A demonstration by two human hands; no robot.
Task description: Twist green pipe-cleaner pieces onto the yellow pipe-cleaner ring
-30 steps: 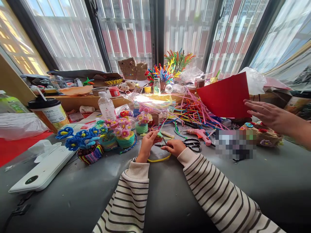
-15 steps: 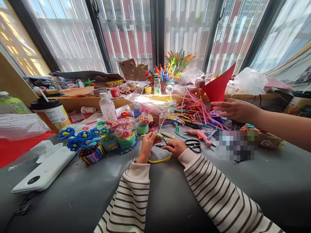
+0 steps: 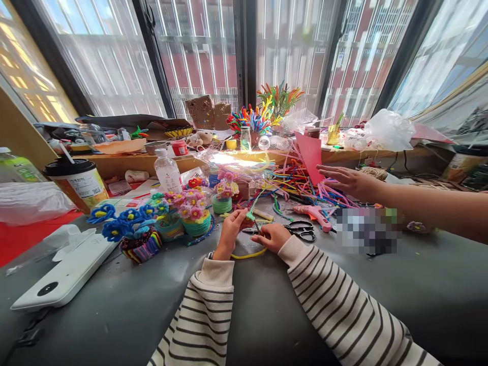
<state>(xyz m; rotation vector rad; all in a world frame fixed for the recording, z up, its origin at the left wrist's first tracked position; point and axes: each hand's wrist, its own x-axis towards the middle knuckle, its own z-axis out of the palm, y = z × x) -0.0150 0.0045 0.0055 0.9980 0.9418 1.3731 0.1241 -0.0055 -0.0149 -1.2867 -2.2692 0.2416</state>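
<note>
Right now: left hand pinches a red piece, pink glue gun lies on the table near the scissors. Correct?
Not the colour: head view shows the piece in the left hand is green. Pink glue gun near the scissors stands.

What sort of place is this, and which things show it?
Probably a handicraft table beside windows: a heap of coloured stems, a pink glue gun and fuzzy blue flowers suggest it. Home or workshop, I cannot tell.

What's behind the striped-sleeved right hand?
Black-handled scissors lie beyond the right hand, looped end showing to its right. Part of the scissors, and anything else directly behind, is covered.
</note>
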